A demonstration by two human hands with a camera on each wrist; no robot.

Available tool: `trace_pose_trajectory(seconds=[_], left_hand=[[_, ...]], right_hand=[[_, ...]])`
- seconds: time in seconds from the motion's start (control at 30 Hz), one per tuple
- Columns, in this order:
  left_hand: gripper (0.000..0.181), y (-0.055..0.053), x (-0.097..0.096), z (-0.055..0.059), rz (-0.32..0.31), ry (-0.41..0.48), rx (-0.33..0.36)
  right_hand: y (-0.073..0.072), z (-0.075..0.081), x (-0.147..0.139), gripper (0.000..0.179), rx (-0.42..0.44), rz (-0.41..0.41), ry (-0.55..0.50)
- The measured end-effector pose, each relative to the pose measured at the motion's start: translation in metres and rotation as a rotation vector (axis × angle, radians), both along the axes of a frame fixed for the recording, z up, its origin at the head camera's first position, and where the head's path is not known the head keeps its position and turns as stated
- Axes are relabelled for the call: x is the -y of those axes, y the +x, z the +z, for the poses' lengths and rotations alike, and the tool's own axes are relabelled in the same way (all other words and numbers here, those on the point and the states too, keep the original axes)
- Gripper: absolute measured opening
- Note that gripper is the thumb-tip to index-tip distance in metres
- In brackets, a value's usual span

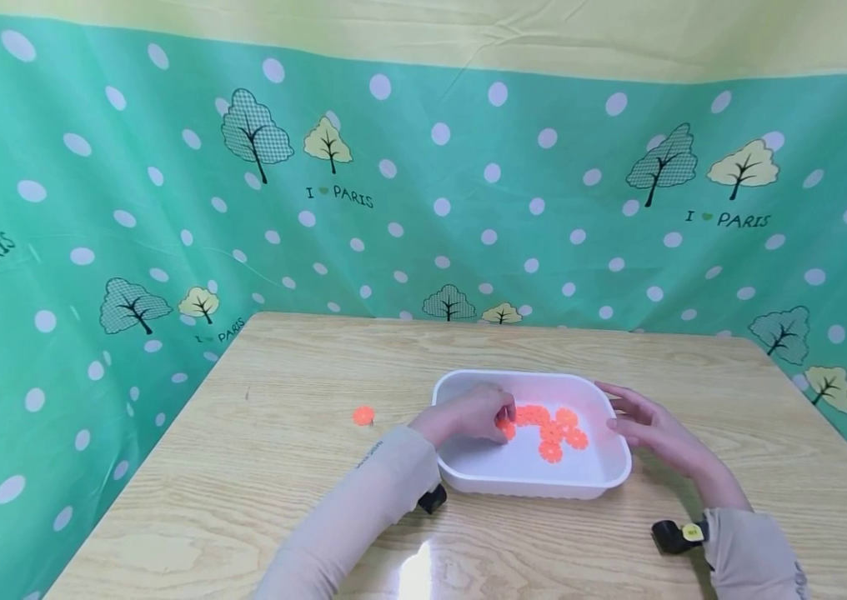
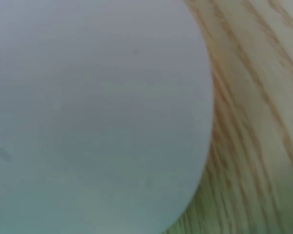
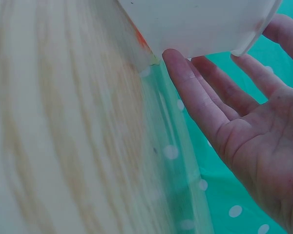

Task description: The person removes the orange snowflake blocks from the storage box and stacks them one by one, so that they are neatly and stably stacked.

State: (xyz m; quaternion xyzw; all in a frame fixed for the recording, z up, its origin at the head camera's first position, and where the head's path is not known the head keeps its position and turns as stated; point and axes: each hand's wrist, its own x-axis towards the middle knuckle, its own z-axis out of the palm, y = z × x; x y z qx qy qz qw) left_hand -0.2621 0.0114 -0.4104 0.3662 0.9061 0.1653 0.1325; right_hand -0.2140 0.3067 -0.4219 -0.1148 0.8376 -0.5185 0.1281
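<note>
the left hand's grip [image 1: 474, 412] is reaching over the near-left rim into a white, rounded-rectangular basin [image 1: 528, 486] and is pinching a bright orange, notched-edged disc [image 1: 508, 431], thumb and fingers closing on it. the right hand's grip [image 1: 652, 427] is standing loosely apart, its lightly bent fingers spreading and touching the basin's right end. more bright orange, flower-shaped discs [image 1: 552, 432] are lying in an overlapping cluster on the basin's smooth floor, while a lone orange disc [image 1: 363, 415] is resting outside, left of the basin, on the pale wood-grained bench [image 1: 258, 500]. the left wrist view is showing only a blurred, smooth pale surface beside streaky grain. light grey sleeves [image 1: 356, 508] are covering the forearms. behind, a creased green dotted cloth [image 1: 423, 183] is hanging, printed with trees.
</note>
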Motion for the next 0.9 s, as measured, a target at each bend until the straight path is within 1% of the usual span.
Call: trace_pose_trajectory(seconds=[0.13,0.37,0.5,0.6,0.7,0.9], left_hand=[[0.021,0.0002,0.0005,-0.0008,0.000,0.004,0.016],[0.021,0.0016,0.0013,0.0013,0.001,0.017,0.049],[0.022,0.0017,0.0015,0.0022,0.001,0.014,0.054],[0.023,0.0009,0.0014,0.0009,0.015,0.015,0.055],[0.026,0.0008,0.0010,-0.0005,0.047,0.012,0.058],[0.026,0.0024,-0.0001,0.0012,0.075,0.004,0.065]], right_hand=[[0.0004,-0.0002,0.0000,0.058,-0.002,0.000,0.003],[0.0005,-0.0004,-0.0002,0.057,-0.005,0.000,0.002],[-0.0002,-0.0003,0.0000,0.057,-0.008,-0.003,0.012],[-0.0003,0.0002,0.0003,0.057,-0.009,-0.004,0.014],[-0.0004,0.0005,0.0002,0.057,-0.006,-0.002,0.012],[-0.0008,-0.0001,-0.0009,0.057,-0.001,0.002,-0.003]])
